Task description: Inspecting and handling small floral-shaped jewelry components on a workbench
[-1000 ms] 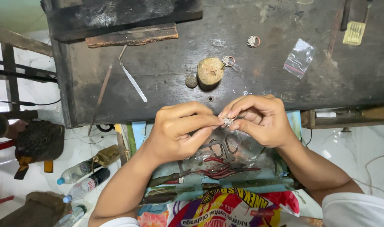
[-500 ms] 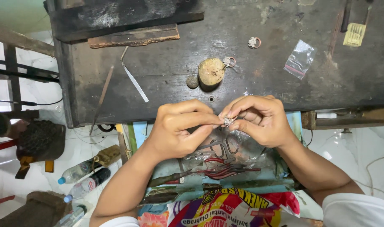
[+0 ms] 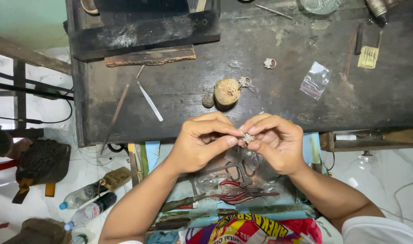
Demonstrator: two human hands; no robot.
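Ring (image 3: pixel 247 137), small and silvery with a clustered top, sits pinched between both hands just off the near edge of a dark, worn workbench (image 3: pixel 279 104), seen from the head camera. Left hand (image 3: pixel 202 142) curls nearly closed, thumb and forefinger pressed together against the ring's left side; whether they clamp it or only touch it cannot be told. Right hand (image 3: pixel 274 142) is closed on the ring from the other side, forefinger above and thumb below, the remaining fingers folded in.

On the bench beyond the knuckles stand a round wooden stub (image 3: pixel 227 91) and a small grey stone (image 3: pixel 208 100) touching it. A second ring (image 3: pixel 245 82) lies just beside the stub, and a third (image 3: pixel 270 63) farther back. Tweezers (image 3: pixel 148 95) and a thin rod (image 3: pixel 114 114) lie to the left, a clear plastic bag (image 3: pixel 315 81) to the right, with a yellow card of needles (image 3: pixel 368 57) near the far corner.

Below the hands, red-handled pliers (image 3: pixel 242 192) rest on crumpled plastic. Bottles (image 3: pixel 86 203) lie on the white floor at left.
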